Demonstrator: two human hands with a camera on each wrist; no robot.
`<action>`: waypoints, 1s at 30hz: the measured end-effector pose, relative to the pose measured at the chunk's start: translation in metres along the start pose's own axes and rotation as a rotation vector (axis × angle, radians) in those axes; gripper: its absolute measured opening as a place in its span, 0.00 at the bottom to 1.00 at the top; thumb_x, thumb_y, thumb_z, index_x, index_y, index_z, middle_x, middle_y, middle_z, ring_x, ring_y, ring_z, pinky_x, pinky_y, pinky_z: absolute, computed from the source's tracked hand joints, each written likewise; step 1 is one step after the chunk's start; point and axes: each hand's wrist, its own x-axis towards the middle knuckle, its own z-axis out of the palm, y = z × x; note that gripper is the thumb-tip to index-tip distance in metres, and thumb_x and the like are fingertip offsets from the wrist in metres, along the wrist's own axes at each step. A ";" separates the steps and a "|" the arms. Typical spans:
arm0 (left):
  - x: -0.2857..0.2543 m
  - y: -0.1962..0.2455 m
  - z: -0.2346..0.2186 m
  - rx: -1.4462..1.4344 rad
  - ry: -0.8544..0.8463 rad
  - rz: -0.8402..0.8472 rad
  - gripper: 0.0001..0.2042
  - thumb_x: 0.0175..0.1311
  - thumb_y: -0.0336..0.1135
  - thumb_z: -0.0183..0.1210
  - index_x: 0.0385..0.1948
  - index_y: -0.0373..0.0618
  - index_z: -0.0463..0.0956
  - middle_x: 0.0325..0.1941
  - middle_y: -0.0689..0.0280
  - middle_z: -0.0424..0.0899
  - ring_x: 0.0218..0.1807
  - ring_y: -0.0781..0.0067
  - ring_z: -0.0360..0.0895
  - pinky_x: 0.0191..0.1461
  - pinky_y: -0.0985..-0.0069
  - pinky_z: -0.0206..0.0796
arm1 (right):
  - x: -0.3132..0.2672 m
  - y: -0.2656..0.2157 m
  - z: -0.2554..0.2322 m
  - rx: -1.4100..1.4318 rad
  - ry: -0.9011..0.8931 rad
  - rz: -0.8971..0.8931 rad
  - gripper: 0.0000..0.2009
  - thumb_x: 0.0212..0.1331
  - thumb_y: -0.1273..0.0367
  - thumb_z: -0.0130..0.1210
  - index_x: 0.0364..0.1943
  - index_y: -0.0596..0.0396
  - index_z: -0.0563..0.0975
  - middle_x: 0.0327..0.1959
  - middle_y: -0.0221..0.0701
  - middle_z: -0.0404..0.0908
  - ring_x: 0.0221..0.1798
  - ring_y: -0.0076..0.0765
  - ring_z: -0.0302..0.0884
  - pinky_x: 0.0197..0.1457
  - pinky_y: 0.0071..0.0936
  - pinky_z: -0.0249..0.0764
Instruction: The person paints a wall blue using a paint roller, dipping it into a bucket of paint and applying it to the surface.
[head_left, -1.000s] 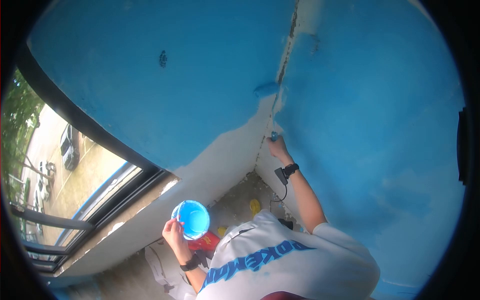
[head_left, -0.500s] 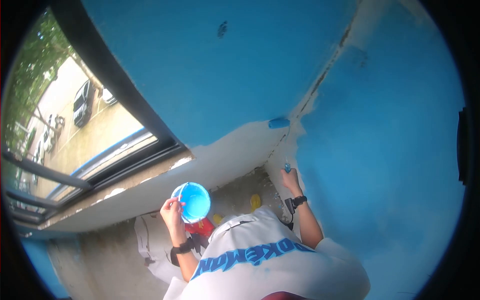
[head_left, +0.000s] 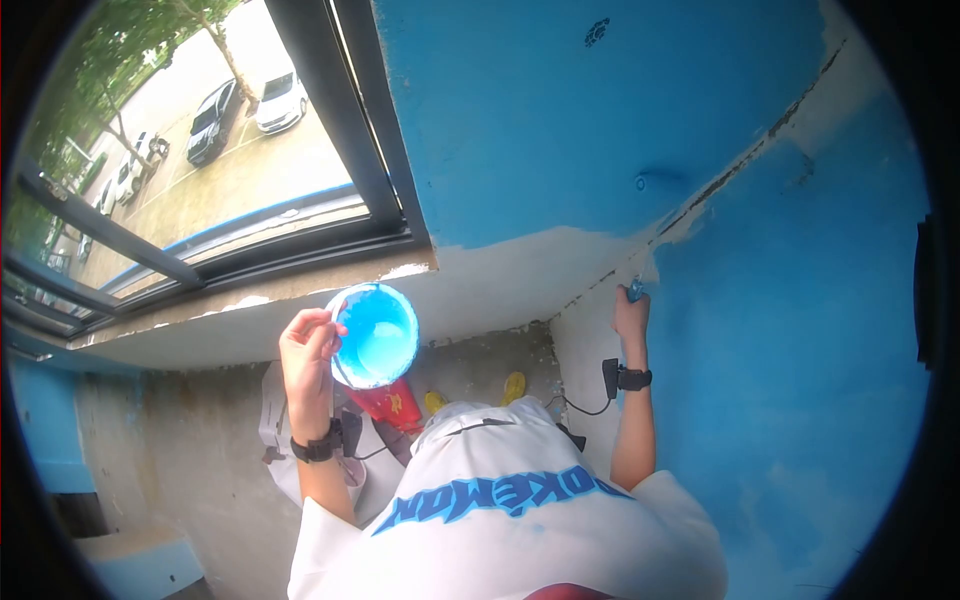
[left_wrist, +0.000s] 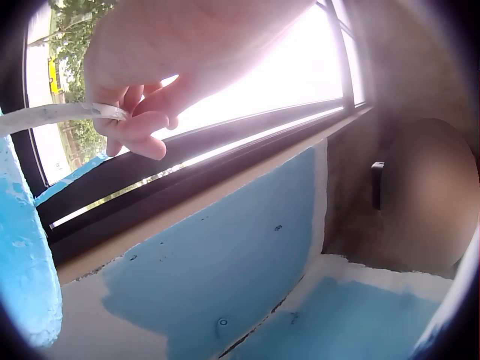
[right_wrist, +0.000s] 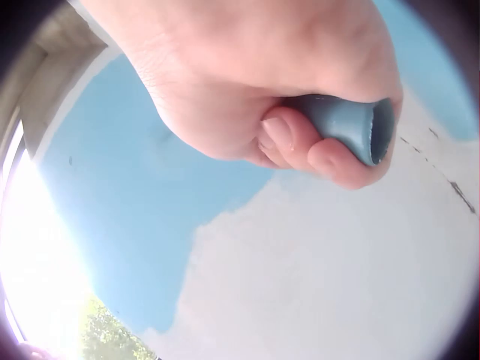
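Note:
My left hand [head_left: 308,355] [left_wrist: 161,67] pinches the white handle [left_wrist: 64,114] of a paint bucket [head_left: 374,335] [left_wrist: 26,247], which has bright blue paint inside and hangs beside the fingers. On the right, my other hand [head_left: 632,318] [right_wrist: 262,82] grips a blue tubular handle [head_left: 635,289] [right_wrist: 341,124] with curled fingers, close to the wall corner. Beyond it, a blue roller [head_left: 660,182] lies against the blue-painted wall [head_left: 520,130], left of the cracked corner line. Blue roller against blue paint makes its outline hard to see.
A dark-framed window [head_left: 385,150] is at the left, above a chipped sill [head_left: 250,300]. Unpainted white wall [head_left: 520,280] lies under the blue area. A red object [head_left: 392,403] and yellow shoes [head_left: 514,386] are below, on the grey floor [head_left: 480,365].
The head view has swung left, showing more window. Against the wall marks, the roller has moved upward, away from the white area. Both hands keep their grips.

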 end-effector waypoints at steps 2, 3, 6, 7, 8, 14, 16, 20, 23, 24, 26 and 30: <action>0.009 0.016 -0.002 0.001 -0.036 0.012 0.06 0.59 0.18 0.55 0.35 0.38 0.75 0.33 0.57 0.82 0.30 0.77 0.77 0.29 0.85 0.62 | -0.004 0.023 0.018 -0.023 -0.002 0.033 0.20 0.59 0.65 0.55 0.13 0.60 0.66 0.09 0.31 0.66 0.14 0.35 0.67 0.22 0.38 0.60; 0.014 0.021 -0.001 0.000 -0.038 0.020 0.06 0.58 0.18 0.55 0.35 0.38 0.75 0.35 0.56 0.83 0.30 0.76 0.77 0.29 0.85 0.62 | -0.008 0.034 0.024 -0.048 -0.005 0.070 0.20 0.59 0.65 0.55 0.13 0.62 0.66 0.10 0.35 0.68 0.15 0.37 0.68 0.23 0.40 0.60; 0.027 0.040 0.005 -0.010 -0.053 0.032 0.06 0.58 0.18 0.56 0.35 0.39 0.76 0.38 0.54 0.83 0.30 0.76 0.77 0.31 0.86 0.65 | -0.023 0.057 0.028 -0.094 -0.008 -0.010 0.18 0.60 0.67 0.52 0.13 0.58 0.67 0.07 0.29 0.65 0.07 0.29 0.63 0.13 0.31 0.57; 0.034 0.044 0.004 0.003 -0.060 0.049 0.06 0.58 0.19 0.56 0.35 0.39 0.76 0.39 0.54 0.83 0.30 0.77 0.77 0.32 0.86 0.66 | -0.027 0.057 0.027 -0.090 -0.004 -0.007 0.18 0.60 0.67 0.52 0.13 0.58 0.67 0.07 0.29 0.65 0.07 0.29 0.63 0.13 0.31 0.57; 0.041 0.048 0.003 0.005 -0.076 0.065 0.05 0.59 0.19 0.56 0.34 0.39 0.76 0.38 0.56 0.83 0.30 0.77 0.77 0.33 0.86 0.68 | -0.031 0.058 0.025 -0.115 -0.004 0.031 0.18 0.59 0.66 0.53 0.13 0.61 0.67 0.09 0.35 0.67 0.11 0.36 0.66 0.18 0.37 0.59; 0.081 0.043 0.001 0.053 -0.104 0.105 0.06 0.60 0.19 0.56 0.38 0.37 0.75 0.32 0.63 0.79 0.32 0.74 0.77 0.34 0.83 0.68 | -0.051 0.031 0.009 -0.180 0.022 0.032 0.19 0.57 0.65 0.55 0.14 0.64 0.67 0.11 0.41 0.70 0.16 0.45 0.69 0.24 0.44 0.61; 0.090 0.038 -0.004 0.040 -0.109 0.116 0.07 0.59 0.19 0.56 0.38 0.37 0.76 0.32 0.61 0.80 0.31 0.75 0.78 0.33 0.84 0.67 | -0.055 0.024 0.006 -0.179 0.011 0.041 0.19 0.57 0.65 0.55 0.14 0.64 0.68 0.11 0.41 0.70 0.16 0.45 0.70 0.24 0.44 0.61; 0.099 0.035 -0.003 0.033 -0.103 0.137 0.08 0.59 0.19 0.55 0.39 0.36 0.76 0.33 0.61 0.81 0.31 0.75 0.78 0.30 0.84 0.66 | -0.061 0.016 0.004 -0.226 0.060 -0.032 0.19 0.57 0.65 0.55 0.13 0.64 0.68 0.11 0.41 0.70 0.16 0.45 0.69 0.24 0.42 0.60; 0.100 0.035 -0.002 0.046 -0.097 0.121 0.08 0.60 0.20 0.55 0.40 0.36 0.76 0.32 0.62 0.80 0.30 0.75 0.77 0.30 0.84 0.65 | -0.067 0.009 0.003 -0.212 0.081 -0.064 0.19 0.58 0.64 0.55 0.14 0.64 0.68 0.11 0.40 0.70 0.15 0.43 0.67 0.24 0.42 0.60; 0.101 0.036 -0.001 0.059 -0.091 0.102 0.07 0.61 0.21 0.56 0.40 0.36 0.77 0.32 0.62 0.80 0.29 0.76 0.77 0.29 0.84 0.65 | -0.068 0.004 0.002 -0.191 0.116 -0.089 0.20 0.58 0.64 0.55 0.14 0.64 0.68 0.11 0.39 0.69 0.15 0.41 0.66 0.24 0.41 0.60; 0.102 0.034 -0.002 0.046 -0.096 0.099 0.07 0.62 0.22 0.55 0.41 0.36 0.77 0.32 0.63 0.80 0.28 0.76 0.76 0.29 0.84 0.65 | -0.065 -0.010 -0.005 -0.171 0.106 -0.106 0.20 0.58 0.64 0.55 0.14 0.64 0.68 0.11 0.39 0.69 0.15 0.38 0.65 0.24 0.41 0.60; 0.103 0.036 0.002 0.087 -0.072 0.098 0.07 0.64 0.23 0.54 0.41 0.37 0.77 0.29 0.66 0.78 0.27 0.78 0.75 0.27 0.85 0.64 | -0.056 -0.050 -0.015 -0.081 0.080 -0.107 0.20 0.58 0.64 0.54 0.15 0.64 0.67 0.11 0.36 0.67 0.17 0.31 0.61 0.24 0.41 0.58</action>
